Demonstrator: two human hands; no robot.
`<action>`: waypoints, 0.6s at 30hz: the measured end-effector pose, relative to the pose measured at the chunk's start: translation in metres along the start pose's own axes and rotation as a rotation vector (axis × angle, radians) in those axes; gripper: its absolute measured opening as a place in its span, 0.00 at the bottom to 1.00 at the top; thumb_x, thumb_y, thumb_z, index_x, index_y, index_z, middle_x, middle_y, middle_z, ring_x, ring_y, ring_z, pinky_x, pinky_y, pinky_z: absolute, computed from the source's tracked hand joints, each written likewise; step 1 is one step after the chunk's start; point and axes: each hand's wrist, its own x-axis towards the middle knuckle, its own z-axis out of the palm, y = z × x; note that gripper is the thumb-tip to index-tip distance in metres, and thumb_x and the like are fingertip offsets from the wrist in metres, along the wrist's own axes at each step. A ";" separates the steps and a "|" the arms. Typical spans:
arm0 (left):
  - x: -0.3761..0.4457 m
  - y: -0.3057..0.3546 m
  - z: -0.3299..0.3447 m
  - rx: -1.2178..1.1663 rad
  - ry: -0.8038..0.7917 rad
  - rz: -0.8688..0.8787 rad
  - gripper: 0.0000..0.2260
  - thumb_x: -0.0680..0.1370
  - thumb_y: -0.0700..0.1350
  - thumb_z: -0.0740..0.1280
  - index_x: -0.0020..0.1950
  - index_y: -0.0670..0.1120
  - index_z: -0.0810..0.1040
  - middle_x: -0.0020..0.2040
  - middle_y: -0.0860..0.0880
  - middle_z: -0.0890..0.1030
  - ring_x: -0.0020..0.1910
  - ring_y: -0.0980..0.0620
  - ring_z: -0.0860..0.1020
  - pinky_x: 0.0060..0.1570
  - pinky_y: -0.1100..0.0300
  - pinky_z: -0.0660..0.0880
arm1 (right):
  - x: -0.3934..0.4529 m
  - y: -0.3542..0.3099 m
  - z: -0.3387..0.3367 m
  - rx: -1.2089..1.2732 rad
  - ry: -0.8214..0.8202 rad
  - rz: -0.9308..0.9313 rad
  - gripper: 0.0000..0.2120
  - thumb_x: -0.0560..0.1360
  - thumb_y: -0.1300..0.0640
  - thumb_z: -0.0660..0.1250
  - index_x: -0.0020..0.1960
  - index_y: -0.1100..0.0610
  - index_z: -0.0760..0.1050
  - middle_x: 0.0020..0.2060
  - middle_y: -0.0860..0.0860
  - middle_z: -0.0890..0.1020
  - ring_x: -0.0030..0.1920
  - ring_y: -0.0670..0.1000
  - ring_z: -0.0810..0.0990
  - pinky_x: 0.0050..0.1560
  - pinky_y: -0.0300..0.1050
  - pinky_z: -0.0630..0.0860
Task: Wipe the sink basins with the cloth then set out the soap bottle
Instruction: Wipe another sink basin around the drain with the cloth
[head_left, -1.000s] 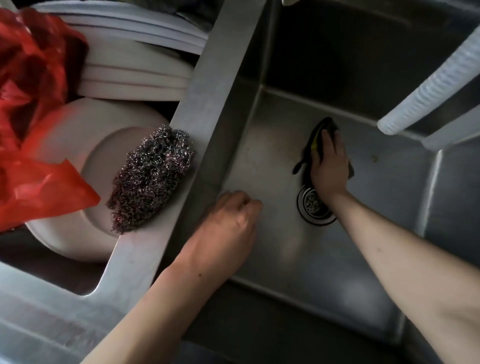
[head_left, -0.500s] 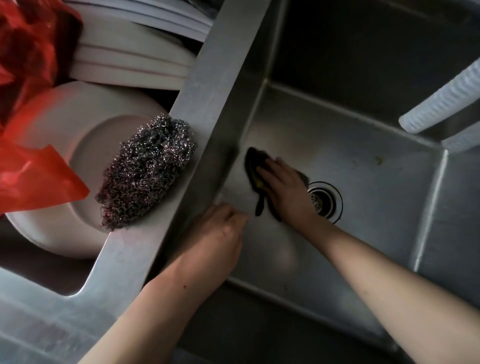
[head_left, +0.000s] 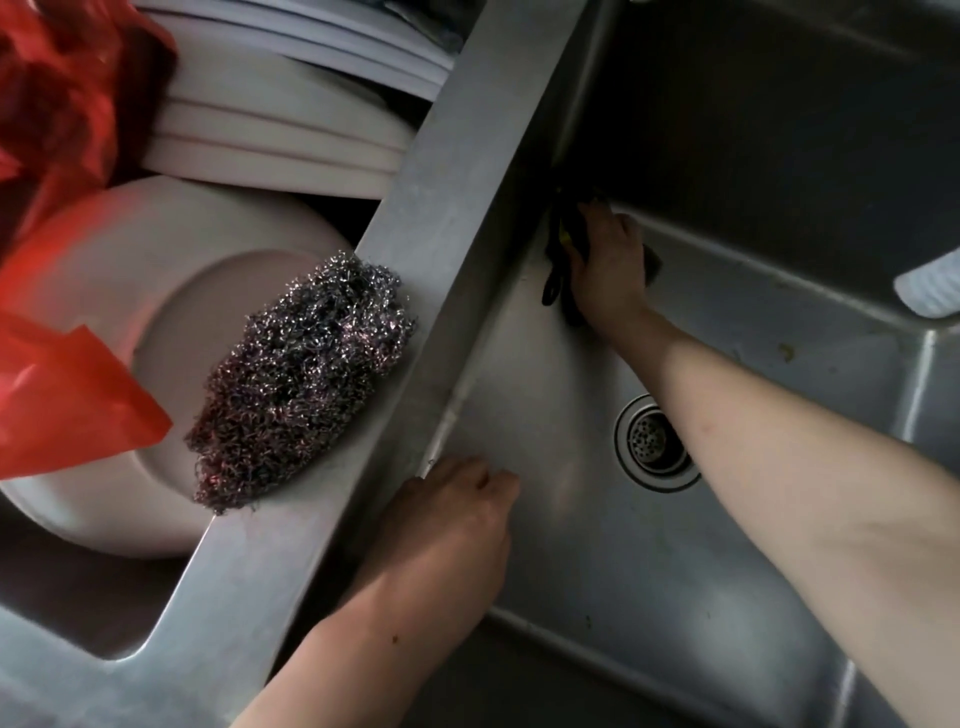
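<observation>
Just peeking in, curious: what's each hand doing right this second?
Left hand: open, holding nothing, resting on the sink basin floor by the divider.
Right hand: open, fingers flat, pressing the dark cloth into the basin's corner.

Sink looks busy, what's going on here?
A person is wiping the right basin. The right hand presses a dark cloth into the far corner by the divider. The left hand rests on the basin floor. A steel scourer lies on the divider. No soap bottle is in sight.
</observation>
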 end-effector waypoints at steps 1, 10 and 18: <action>0.000 0.000 0.000 0.009 -0.018 -0.009 0.09 0.75 0.47 0.59 0.52 0.52 0.77 0.49 0.53 0.77 0.52 0.48 0.76 0.49 0.49 0.77 | 0.000 -0.001 0.002 0.000 -0.001 -0.011 0.22 0.80 0.55 0.66 0.72 0.63 0.75 0.69 0.62 0.78 0.68 0.66 0.75 0.72 0.55 0.68; 0.005 0.003 -0.007 0.045 -0.089 -0.095 0.13 0.77 0.49 0.55 0.57 0.53 0.75 0.54 0.53 0.75 0.57 0.48 0.73 0.54 0.49 0.75 | -0.062 -0.021 0.001 0.079 -0.148 -0.326 0.17 0.80 0.57 0.69 0.67 0.61 0.77 0.65 0.59 0.81 0.59 0.64 0.78 0.64 0.54 0.72; 0.004 0.006 -0.012 0.061 -0.101 -0.112 0.11 0.80 0.47 0.58 0.60 0.54 0.73 0.58 0.54 0.74 0.61 0.49 0.71 0.57 0.50 0.73 | -0.020 -0.009 -0.001 0.011 -0.094 -0.195 0.20 0.82 0.52 0.65 0.71 0.58 0.76 0.68 0.58 0.79 0.64 0.63 0.78 0.67 0.53 0.73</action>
